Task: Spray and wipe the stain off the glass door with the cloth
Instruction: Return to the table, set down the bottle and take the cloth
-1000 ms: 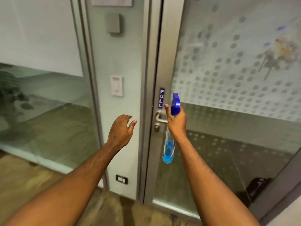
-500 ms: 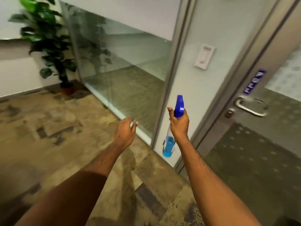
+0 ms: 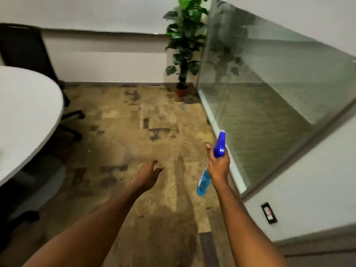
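Now that our view has swung from the door toward the round white desk (image 3: 28, 105), our right hand (image 3: 218, 166) grips the blue spray bottle (image 3: 219, 145), our left hand (image 3: 149, 174) hangs open and empty, and we likely need the cloth.

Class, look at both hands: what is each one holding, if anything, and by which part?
The right hand grips the spray bottle by its neck, just below the blue trigger head. The left hand is open and holds nothing.
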